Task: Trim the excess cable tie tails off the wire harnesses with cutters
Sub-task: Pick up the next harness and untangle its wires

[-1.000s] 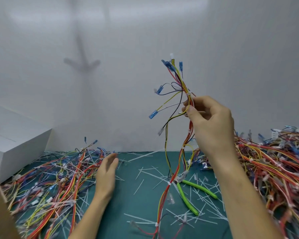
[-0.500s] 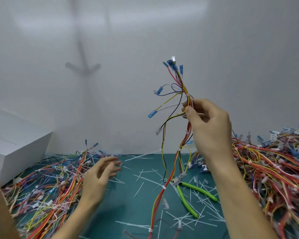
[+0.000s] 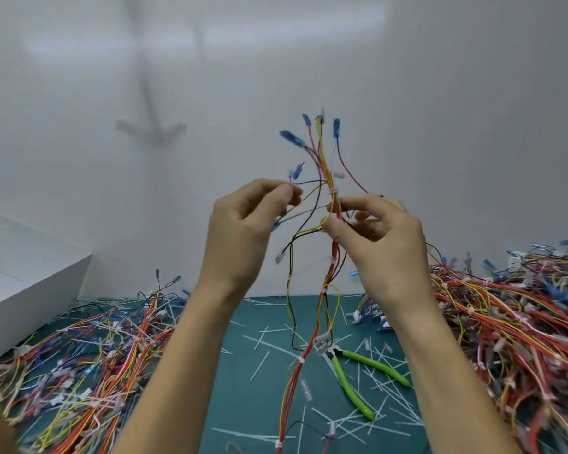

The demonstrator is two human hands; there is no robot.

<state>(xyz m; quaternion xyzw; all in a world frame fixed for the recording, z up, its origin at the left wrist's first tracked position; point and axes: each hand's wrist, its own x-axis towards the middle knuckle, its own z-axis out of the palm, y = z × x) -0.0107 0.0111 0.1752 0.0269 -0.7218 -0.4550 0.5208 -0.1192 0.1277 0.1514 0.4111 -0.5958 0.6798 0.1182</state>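
My right hand [image 3: 379, 237] pinches a wire harness [image 3: 330, 273] of red, yellow and black wires, held upright in the air. Blue connectors fan out at its top and its lower end trails down to the green mat [image 3: 263, 398]. White cable ties wrap it at several spots. My left hand [image 3: 243, 231] is raised beside the harness, fingertips pinched together at a branch wire on its left side. Green-handled cutters [image 3: 358, 378] lie on the mat below, touched by neither hand.
A heap of harnesses [image 3: 518, 329] covers the right side and another heap [image 3: 89, 362] the left. Cut white tie tails [image 3: 384, 398] litter the mat around the cutters. A white box [image 3: 23, 283] stands at far left. A white wall lies behind.
My left hand has risen from the left pile up to the harness and closed its fingertips at a branch wire. The right hand has kept its hold, the harness shifting slightly.
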